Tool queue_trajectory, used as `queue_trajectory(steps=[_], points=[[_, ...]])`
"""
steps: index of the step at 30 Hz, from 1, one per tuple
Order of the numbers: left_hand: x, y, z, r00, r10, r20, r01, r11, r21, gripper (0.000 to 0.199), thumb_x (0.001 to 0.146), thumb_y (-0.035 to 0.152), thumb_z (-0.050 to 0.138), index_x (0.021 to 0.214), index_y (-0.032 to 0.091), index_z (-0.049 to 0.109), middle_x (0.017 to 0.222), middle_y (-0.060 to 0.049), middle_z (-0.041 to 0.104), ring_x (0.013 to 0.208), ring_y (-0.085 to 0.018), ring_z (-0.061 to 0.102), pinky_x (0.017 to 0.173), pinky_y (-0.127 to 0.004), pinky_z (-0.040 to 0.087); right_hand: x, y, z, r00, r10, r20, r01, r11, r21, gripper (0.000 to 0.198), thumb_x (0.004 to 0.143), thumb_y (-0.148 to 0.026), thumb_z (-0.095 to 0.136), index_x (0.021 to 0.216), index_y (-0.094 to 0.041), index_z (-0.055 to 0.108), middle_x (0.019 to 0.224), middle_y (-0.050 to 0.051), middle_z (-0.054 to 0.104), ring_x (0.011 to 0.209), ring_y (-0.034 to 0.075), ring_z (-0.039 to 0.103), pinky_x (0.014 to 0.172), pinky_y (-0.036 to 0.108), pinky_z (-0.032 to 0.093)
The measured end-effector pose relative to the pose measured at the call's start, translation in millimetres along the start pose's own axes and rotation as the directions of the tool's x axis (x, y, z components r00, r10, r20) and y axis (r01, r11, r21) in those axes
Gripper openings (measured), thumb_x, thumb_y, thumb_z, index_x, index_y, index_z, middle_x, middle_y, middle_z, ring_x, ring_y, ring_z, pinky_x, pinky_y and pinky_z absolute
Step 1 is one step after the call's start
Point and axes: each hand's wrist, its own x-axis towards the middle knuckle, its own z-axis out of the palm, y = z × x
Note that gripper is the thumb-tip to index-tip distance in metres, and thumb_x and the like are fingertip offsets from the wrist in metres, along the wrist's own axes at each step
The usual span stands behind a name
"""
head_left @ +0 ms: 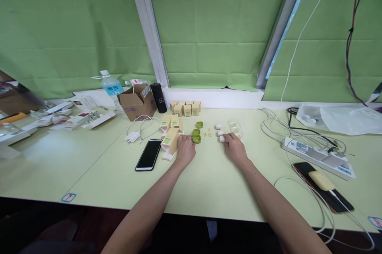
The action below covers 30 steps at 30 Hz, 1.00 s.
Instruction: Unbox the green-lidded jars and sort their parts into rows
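Two bare arms [149,210] reach over the pale table [205,190]. Left of the middle, the left hand [185,149] rests with its fingers bent and close together. Its tips are right by the front green cup [196,139], but they look too small to tell if they grip it. Two more green cups [196,131] sit behind that one. On the other side of this hand, just beside it, are some open boxes [170,139]. The right hand [235,148] has its finger and thumb tips at the front white cap [221,139] and touches it, though I cannot tell if they pinch it tight. Two more white caps [219,132] stand behind it. Between the cups and the caps lie little yellow bits [209,134], well apart from both hands. Clear round things [235,125] lie behind the right hand. Small boxes [187,110] stand together near the wall [215,96]. One phone [148,154] lies left of the open boxes.
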Motion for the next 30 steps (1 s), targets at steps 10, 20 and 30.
queue_trajectory(steps=[10, 20, 30], points=[[8.8, 8.4, 3.7, 0.999, -0.011, 0.031, 0.012, 1.0, -0.028, 0.055, 0.089, 0.019, 0.063, 0.141, 0.018, 0.045, 0.134, -0.016, 0.06, 0.129, -0.031, 0.054, 0.102, -0.04, 0.041, -0.5, 4.7, 4.2, 1.0, -0.016, -0.026, 0.018, 0.997, 0.079, 0.042, 0.092, -0.011, 0.055, 0.132, -0.019, 0.054, 0.122, 0.011, 0.063, 0.094, 0.02, 0.063, 0.073, 0.029, 0.047], [31.7, 15.5, 12.2, 0.999, -0.007, 0.043, 0.009, 0.999, -0.035, 0.045, 0.09, 0.017, 0.061, 0.134, 0.015, 0.054, 0.129, -0.017, 0.065, 0.127, -0.031, 0.058, 0.102, -0.039, 0.042, 0.3, 7.9, 8.2, 0.999, -0.008, -0.031, 0.011, 0.994, 0.108, 0.039, 0.092, -0.012, 0.054, 0.131, -0.019, 0.052, 0.121, 0.011, 0.063, 0.086, 0.019, 0.063, 0.07, 0.03, 0.046], [33.5, 21.5, 8.7, 0.999, -0.04, 0.013, 0.041, 0.995, -0.087, 0.055, 0.085, 0.02, 0.067, 0.137, 0.018, 0.05, 0.13, -0.015, 0.065, 0.126, -0.03, 0.059, 0.101, -0.038, 0.044, -0.4, 8.1, 8.6, 0.999, -0.006, -0.049, 0.012, 0.994, 0.111, 0.046, 0.089, -0.014, 0.056, 0.134, -0.019, 0.05, 0.121, 0.012, 0.061, 0.092, 0.022, 0.063, 0.075, 0.032, 0.049]])
